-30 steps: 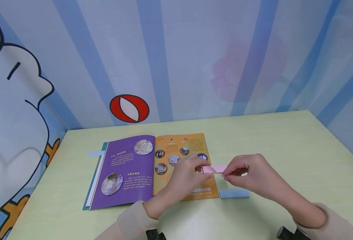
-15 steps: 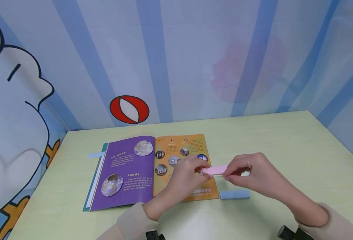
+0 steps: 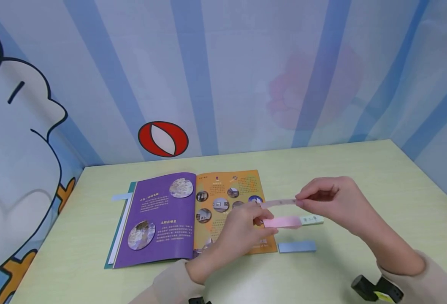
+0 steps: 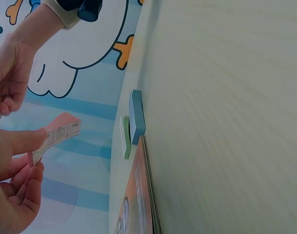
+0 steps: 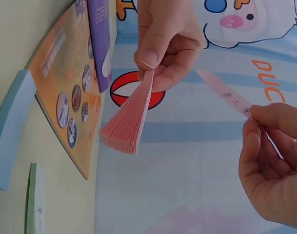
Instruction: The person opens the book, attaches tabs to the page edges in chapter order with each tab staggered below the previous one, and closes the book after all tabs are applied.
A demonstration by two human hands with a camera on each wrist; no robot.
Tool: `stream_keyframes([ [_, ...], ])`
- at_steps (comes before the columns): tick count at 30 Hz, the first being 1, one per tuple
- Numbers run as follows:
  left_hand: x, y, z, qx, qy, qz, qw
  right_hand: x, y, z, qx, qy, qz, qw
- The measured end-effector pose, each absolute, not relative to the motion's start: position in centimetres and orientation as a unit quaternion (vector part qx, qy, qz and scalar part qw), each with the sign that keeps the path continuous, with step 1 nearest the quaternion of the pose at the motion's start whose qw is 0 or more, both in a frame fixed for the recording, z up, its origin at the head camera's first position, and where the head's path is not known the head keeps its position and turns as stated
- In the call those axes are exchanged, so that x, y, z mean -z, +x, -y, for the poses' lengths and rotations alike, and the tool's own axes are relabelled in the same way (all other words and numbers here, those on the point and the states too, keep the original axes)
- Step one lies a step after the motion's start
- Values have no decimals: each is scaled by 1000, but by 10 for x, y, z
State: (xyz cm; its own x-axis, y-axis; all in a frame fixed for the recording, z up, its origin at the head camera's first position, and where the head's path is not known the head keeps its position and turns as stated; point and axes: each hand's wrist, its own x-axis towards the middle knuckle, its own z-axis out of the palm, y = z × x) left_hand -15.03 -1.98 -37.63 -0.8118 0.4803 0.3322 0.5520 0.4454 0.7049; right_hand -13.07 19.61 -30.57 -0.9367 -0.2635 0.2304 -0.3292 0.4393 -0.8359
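My left hand (image 3: 242,228) pinches a pad of pink sticky notes (image 5: 131,119) by one end; its free end fans out in the right wrist view. My right hand (image 3: 339,204) pinches a single pink sticky note (image 5: 227,95) bearing handwriting, held apart from the pad and a little above it in the head view. Below the hands on the table lie a blue sticky-note pad (image 3: 297,246) and a green sticky-note pad (image 3: 312,220) with handwriting on its top. Left of these an open book (image 3: 158,219) shows a purple page and an orange page, partly behind my left hand.
A pale blue tab (image 3: 121,196) sticks out from the book's left edge. The pale wooden table (image 3: 360,177) extends to the right and meets a blue striped cloth backdrop (image 3: 242,76) behind and at the sides.
My right hand has moved up and right, drawing one pink note off the pad. My left hand has lowered slightly with the pad. The green pad now shows between the hands.
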Motion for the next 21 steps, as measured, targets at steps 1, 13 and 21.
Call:
stream_keyframes([
  [1,376,-149,17,429,-309,848,37,305,-131,-196,-505,170,845,36],
  [13,386,-131,-7,355,-364,861,-1,299,-138,-187,-532,146,833,47],
  [21,394,-127,-9,312,-372,874,-40,302,-144,-188,-538,127,833,30],
])
